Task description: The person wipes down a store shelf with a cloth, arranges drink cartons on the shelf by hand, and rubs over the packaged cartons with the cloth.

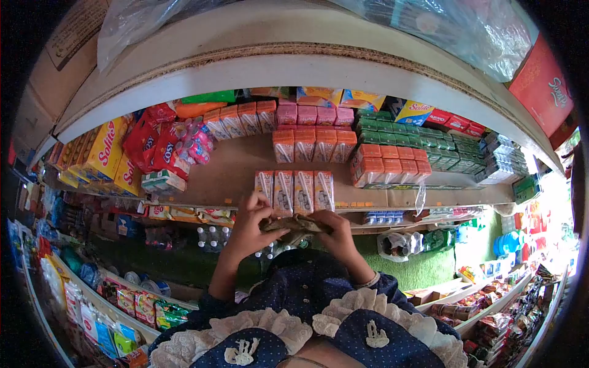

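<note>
My left hand (250, 226) and my right hand (337, 235) pinch a crumpled olive-brown cloth (297, 227) between them, low in front of the shelf edge. Just behind the cloth, a row of orange-and-white drink cartons (294, 187) stands at the front of the shelf (236, 165). The fingers of my left hand come close to the leftmost carton; whether they touch it I cannot tell. Part of the cloth is hidden behind the fingers.
Orange cartons (313, 145) and pink cartons (316, 115) stand farther back. To the right are wrapped orange packs (389, 165) and green packs (423, 142). Red bags (161, 144) and yellow Solite boxes (104, 147) fill the left. A thick upper shelf (294, 67) overhangs.
</note>
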{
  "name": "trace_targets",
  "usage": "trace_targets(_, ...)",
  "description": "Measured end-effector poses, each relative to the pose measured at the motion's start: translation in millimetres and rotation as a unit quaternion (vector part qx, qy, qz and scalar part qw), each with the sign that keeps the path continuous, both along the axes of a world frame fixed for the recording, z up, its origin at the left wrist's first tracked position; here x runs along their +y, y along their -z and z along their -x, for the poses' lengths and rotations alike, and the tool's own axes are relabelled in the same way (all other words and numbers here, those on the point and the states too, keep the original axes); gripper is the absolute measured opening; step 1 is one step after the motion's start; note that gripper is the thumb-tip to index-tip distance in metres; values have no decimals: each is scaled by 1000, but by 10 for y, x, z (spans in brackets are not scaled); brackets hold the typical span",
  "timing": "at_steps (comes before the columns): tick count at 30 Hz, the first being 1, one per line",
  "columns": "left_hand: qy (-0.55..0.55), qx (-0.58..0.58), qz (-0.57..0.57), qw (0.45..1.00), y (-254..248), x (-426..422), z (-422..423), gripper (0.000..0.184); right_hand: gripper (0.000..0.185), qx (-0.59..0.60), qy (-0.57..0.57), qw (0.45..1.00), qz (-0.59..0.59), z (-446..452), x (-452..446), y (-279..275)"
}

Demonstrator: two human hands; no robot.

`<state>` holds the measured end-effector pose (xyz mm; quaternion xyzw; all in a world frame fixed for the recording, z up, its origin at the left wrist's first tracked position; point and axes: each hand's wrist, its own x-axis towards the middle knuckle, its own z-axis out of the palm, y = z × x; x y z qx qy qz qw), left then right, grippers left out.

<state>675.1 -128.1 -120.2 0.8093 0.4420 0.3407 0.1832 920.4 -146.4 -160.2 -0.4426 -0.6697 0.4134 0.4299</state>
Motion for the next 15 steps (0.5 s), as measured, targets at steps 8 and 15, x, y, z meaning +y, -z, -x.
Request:
trace_targets(8, -101, -184, 195, 958, 238, 495, 38, 25, 37, -69, 78, 993, 56, -135, 606, -421)
trace_targets(15, -80, -10, 7, 997, 519, 377, -387, 48, 53, -229, 29, 943, -238, 242, 687, 183)
